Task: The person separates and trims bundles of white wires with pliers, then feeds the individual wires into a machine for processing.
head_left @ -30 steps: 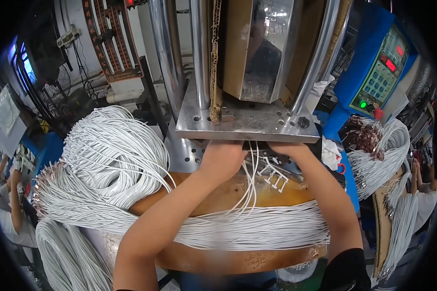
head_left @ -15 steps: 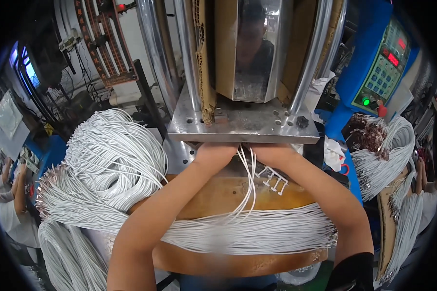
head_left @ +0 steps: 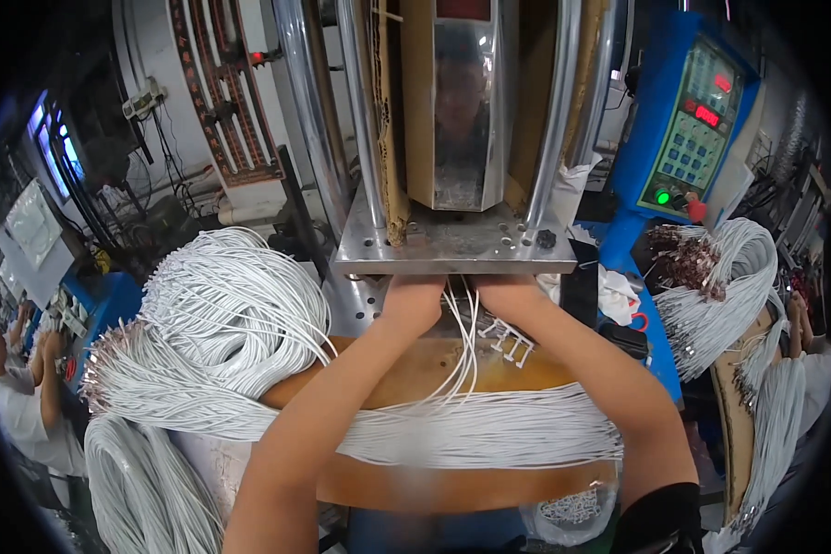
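My left hand (head_left: pixel 414 300) and my right hand (head_left: pixel 506 294) reach side by side under the steel plate (head_left: pixel 452 247) of a vertical press; the fingers are hidden beneath it. A few thin white cables (head_left: pixel 463 342) run from between the hands back toward me, over an orange-brown work board (head_left: pixel 406 369). They join a thick bundle of white cables (head_left: pixel 489 434) that lies across the board under my forearms. Small white plastic moulded pieces (head_left: pixel 508 339) lie on the board near my right wrist.
A large looped heap of white cables (head_left: pixel 222 323) fills the left. More cable bundles with brown ends (head_left: pixel 711 286) hang at the right. A blue control panel (head_left: pixel 702 129) stands at the upper right. Another person (head_left: pixel 23 406) works at the far left, a second (head_left: pixel 808 369) at the far right.
Both hands have gone further in under the steel plate and sit closer together. The view has shifted a little, with the press now higher and more central.
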Tool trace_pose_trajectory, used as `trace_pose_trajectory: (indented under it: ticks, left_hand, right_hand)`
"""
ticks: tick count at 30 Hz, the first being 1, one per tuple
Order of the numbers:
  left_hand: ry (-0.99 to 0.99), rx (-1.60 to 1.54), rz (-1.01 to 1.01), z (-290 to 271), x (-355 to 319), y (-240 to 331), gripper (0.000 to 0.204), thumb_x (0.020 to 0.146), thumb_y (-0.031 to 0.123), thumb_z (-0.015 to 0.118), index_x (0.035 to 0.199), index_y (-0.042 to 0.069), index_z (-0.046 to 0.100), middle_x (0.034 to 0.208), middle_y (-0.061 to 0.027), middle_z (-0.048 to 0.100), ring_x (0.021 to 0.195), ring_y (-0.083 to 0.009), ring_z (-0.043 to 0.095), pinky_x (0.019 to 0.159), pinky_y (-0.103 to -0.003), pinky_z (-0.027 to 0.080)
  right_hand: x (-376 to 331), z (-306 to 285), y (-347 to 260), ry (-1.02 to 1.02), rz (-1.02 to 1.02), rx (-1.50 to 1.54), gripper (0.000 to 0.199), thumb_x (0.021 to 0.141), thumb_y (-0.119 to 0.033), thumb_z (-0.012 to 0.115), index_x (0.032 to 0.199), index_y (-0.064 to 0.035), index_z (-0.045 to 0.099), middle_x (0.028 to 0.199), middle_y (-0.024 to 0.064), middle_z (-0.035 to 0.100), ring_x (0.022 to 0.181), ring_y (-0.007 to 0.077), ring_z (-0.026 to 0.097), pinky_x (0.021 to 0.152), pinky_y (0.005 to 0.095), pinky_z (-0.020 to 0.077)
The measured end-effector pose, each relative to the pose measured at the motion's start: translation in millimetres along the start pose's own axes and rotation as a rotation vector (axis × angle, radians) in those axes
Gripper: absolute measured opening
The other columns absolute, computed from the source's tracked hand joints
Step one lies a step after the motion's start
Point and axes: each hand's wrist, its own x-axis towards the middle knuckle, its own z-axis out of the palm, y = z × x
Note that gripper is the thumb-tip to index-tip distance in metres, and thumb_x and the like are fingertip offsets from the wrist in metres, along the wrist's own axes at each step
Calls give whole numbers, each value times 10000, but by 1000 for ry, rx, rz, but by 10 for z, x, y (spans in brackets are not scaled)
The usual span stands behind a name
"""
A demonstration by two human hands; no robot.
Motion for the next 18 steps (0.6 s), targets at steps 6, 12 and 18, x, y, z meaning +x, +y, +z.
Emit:
trace_pose_trajectory:
  ticks: [6, 12, 18]
  left_hand:
    - [39, -258, 197, -516, -569, 335, 364, 813, 103, 621, 1168, 27, 610, 1222, -219, 597, 1122, -392, 573, 988, -456, 450]
    - [-90, -175, 257, -1250, -2397, 267, 704, 713, 436, 789, 1259, 51, 567, 1323, -243, 527, 1211, -426, 526, 1030, -560, 391]
    - [-209, 232, 110, -791, -3234, 69, 825, 656, 431, 788, 1311, 18, 504, 1410, -277, 428, 1297, -484, 420, 1067, -653, 298]
  right_hand:
    - [-733, -371, -114, -79, -123, -50, 406, 841, -114, 576, 1215, 40, 541, 1229, 260, 570, 1166, 430, 534, 1020, 466, 413]
    - [-2715, -984, -762, -177, -161, 238, 595, 826, -312, 688, 1298, 12, 524, 1409, 238, 458, 1335, 420, 400, 1108, 524, 305]
    - [-3063, -803, -802, -149, -11, -196, 607, 750, -394, 718, 1291, -153, 584, 1417, 107, 494, 1340, 335, 420, 1130, 535, 253]
